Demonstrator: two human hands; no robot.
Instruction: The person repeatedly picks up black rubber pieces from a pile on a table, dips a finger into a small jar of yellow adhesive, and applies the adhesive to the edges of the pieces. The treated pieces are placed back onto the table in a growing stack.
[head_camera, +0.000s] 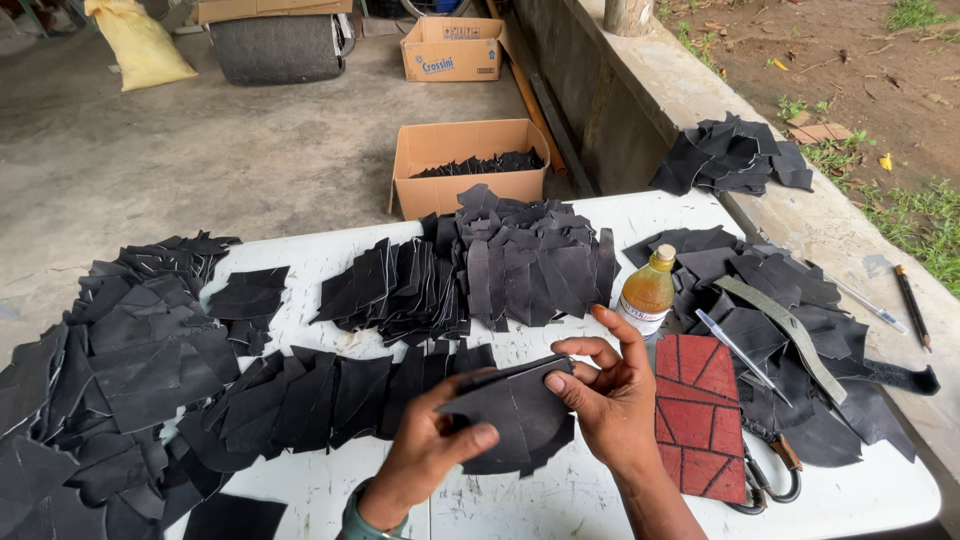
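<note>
White table (600, 215), scuffed and scratched, set on a bare concrete floor (150, 160); low concrete ledge (700, 95) at 1 o'clock, dirt and grass beyond it. Table is covered with flat black cut pieces, matte, leather-like, angular with curved edges: big heap (110, 380) at 9, overlapped row (320, 395) just left of the hands, fanned stack (480, 265) at 12, another heap (780, 330) at 3. A small stack of black pieces (515, 415) is held low at table centre, 6 o'clock, just above the surface. Left hand (425, 450) is clamped on its lower left edge, thumb on top. Right hand (610, 395) is pinched on its right edge, thumb and forefinger closed, other fingers spread. Amber glass bottle (648, 292) at 1, red tile-pattern slab (700, 415) just right of the right hand, scissors (765, 470) at its lower edge. Open cardboard box (470, 165) of black pieces on the floor at 12.
</note>
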